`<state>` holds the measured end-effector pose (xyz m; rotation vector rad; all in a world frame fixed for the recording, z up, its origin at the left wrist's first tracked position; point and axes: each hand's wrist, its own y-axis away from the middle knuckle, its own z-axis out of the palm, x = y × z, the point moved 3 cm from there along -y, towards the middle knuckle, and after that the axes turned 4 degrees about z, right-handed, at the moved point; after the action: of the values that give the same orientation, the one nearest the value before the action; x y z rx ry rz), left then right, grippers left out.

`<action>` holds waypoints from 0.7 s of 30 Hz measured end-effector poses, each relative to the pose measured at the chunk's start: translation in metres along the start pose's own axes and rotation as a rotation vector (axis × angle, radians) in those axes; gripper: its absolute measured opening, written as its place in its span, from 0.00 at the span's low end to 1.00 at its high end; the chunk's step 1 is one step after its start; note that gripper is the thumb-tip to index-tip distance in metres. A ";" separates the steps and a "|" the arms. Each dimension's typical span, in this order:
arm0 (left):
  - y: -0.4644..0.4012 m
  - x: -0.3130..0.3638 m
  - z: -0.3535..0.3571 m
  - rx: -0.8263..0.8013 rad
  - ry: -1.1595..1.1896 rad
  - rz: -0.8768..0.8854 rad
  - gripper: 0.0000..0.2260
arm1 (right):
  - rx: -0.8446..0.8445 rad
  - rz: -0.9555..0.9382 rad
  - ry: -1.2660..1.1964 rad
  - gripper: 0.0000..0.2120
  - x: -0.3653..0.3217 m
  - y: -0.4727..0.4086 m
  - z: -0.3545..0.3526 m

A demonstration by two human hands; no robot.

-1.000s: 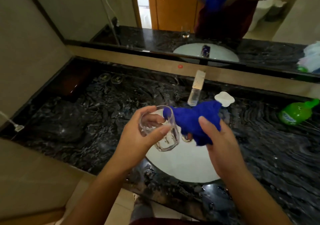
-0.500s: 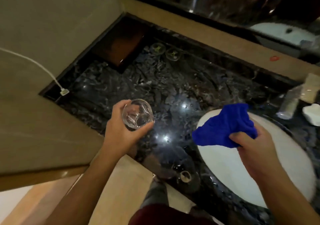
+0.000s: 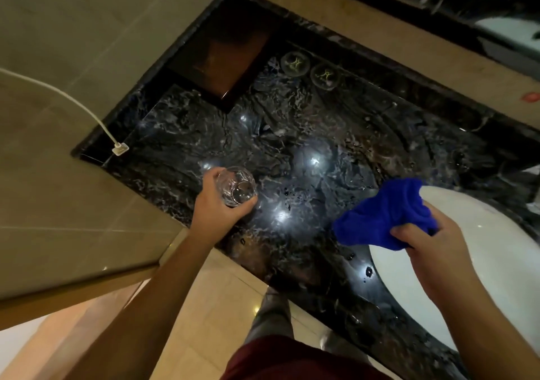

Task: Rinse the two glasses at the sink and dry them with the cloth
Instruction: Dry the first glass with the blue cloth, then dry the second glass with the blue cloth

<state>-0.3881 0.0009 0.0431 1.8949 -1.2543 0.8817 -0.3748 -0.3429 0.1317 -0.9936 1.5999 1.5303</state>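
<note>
A clear faceted glass [image 3: 236, 186] is gripped in my left hand [image 3: 217, 208], over the left part of the black marble counter [image 3: 306, 134] near its front edge. I cannot tell whether the glass touches the counter. My right hand [image 3: 438, 251] clutches a bunched blue cloth [image 3: 382, 213] above the left rim of the white sink basin [image 3: 479, 262]. The cloth and the glass are apart. A second glass is not in view.
Two round coasters [image 3: 295, 63] [image 3: 325, 76] lie at the back of the counter beside a dark brown tray [image 3: 219, 55]. A white cable with a plug [image 3: 120, 148] hangs at the left wall. Water drops dot the counter. The mirror ledge [image 3: 380, 37] runs along the back.
One second ago the cloth was at the glass over the basin. My left hand has since carried the glass left over the counter and lower; the view swung left and down.
</note>
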 end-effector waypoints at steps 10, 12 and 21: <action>-0.010 -0.021 0.003 -0.015 0.014 0.004 0.38 | 0.007 0.003 -0.006 0.21 0.005 -0.008 0.018; -0.011 -0.024 0.004 -0.017 0.017 0.001 0.38 | 0.004 0.014 -0.016 0.24 0.006 -0.009 0.019; -0.006 -0.030 0.009 -0.027 -0.026 -0.002 0.38 | -0.014 0.026 -0.002 0.20 0.010 -0.008 0.020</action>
<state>-0.3899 0.0095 0.0119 1.8920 -1.2729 0.8375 -0.3723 -0.3236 0.1183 -0.9822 1.6088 1.5621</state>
